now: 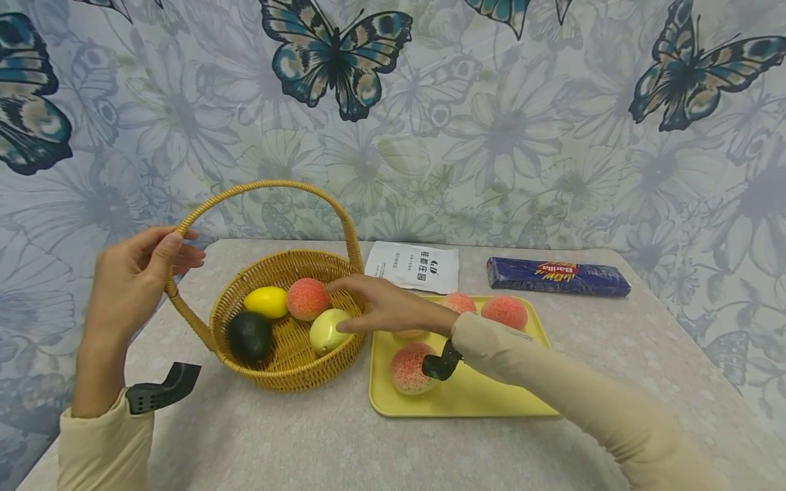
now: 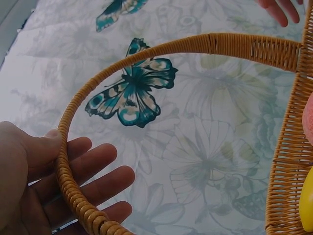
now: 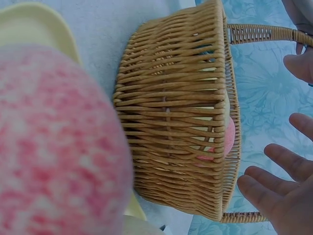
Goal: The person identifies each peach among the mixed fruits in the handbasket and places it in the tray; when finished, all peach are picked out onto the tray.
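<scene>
My left hand (image 1: pixel 132 273) holds the side of the wicker basket's handle (image 2: pixel 73 110) between the thumb and the fingers. The basket (image 1: pixel 295 379) stands upright on the table. In it lie a yellow lemon (image 1: pixel 266 302), a dark green avocado-like fruit (image 1: pixel 249 338), a red-pink peach (image 1: pixel 308 299) and a smooth pale yellow-green fruit (image 1: pixel 329 332). Over the basket's right side, my right hand (image 1: pixel 383 305) reaches with spread fingers near the peach and the pale fruit. The right wrist view shows that hand (image 3: pixel 288 191) above the rim, with nothing in its grasp.
Right of the basket, a yellow tray (image 1: pixel 491 404) carries several peach-like fruits, one (image 1: pixel 413 369) at its left and one (image 1: pixel 505 312) at its back. My right forearm hides part of it. Behind lie a white printed packet (image 1: pixel 413 266) and a blue Barilla box (image 1: pixel 558 277).
</scene>
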